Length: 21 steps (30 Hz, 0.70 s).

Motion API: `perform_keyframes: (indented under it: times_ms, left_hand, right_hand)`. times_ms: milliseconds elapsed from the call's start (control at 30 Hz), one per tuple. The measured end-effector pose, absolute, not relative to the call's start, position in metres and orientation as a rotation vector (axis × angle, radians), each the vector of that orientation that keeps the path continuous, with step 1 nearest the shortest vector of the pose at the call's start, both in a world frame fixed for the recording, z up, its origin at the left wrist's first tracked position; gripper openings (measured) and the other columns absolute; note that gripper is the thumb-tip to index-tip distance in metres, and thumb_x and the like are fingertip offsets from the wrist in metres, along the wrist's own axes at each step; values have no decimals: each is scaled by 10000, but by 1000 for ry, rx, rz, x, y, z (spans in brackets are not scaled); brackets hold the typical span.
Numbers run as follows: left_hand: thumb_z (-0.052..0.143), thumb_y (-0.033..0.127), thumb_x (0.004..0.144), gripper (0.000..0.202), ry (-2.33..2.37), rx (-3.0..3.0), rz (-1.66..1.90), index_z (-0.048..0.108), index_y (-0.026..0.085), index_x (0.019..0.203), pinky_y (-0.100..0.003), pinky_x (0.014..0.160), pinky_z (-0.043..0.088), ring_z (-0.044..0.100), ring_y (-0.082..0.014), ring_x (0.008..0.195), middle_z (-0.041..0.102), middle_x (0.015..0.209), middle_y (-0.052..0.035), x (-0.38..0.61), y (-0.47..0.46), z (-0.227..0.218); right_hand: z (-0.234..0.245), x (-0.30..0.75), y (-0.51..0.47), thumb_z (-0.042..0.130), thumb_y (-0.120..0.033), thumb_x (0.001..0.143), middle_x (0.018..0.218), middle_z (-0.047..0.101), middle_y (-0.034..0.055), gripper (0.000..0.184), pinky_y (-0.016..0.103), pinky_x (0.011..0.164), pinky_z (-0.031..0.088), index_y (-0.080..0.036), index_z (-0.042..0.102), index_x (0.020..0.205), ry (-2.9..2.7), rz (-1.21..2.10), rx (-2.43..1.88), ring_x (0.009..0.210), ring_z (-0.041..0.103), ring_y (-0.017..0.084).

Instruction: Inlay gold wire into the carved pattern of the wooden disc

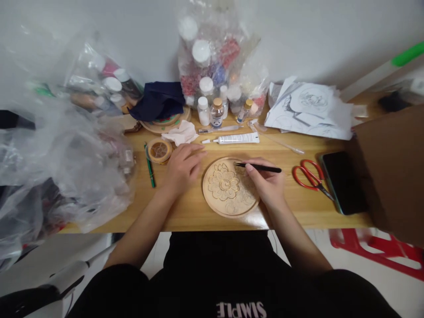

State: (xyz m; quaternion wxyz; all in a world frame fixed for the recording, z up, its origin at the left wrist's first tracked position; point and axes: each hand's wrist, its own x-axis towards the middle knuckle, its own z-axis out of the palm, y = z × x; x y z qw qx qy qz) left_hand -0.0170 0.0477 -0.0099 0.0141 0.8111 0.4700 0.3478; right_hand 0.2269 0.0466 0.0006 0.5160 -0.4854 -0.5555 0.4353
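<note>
A round wooden disc with a flower pattern outlined on it lies flat near the front edge of the wooden table. My right hand rests on the disc's right side, pinching a thin black tool whose tip points left over the top of the disc. My left hand lies on the table just left of the disc, fingers loosely curled down, nothing visible in it. A small roll of thin wire or tape sits just beyond that hand.
Red scissors and a black phone lie to the right, next to a cardboard box. A white glue tube, small bottles, paper sketches and plastic bags of supplies crowd the back and left. A green pencil lies left.
</note>
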Motion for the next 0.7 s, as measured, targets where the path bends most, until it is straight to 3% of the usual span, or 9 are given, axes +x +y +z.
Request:
perform_keyframes:
  times_ms: [200, 700]
  left_hand:
    - [492, 177, 954, 225, 1580, 2564, 893, 715, 210, 951, -376, 749, 516, 624, -211, 882, 718, 948, -60, -29, 50, -6]
    - [472, 238, 980, 187, 1573, 2488, 729, 621, 178, 885, -353, 751, 455, 595, -216, 847, 678, 882, -59, -23, 48, 0]
  right_hand:
    - [3, 229, 45, 732, -267, 809, 833, 747, 21, 47, 296, 715, 579, -240, 752, 842, -1285, 1027, -1159, 764, 697, 141]
    - [2, 231, 41, 733, -259, 806, 855, 761, 20, 64, 307, 732, 598, -259, 762, 864, -1336, 1038, -1206, 788, 715, 160]
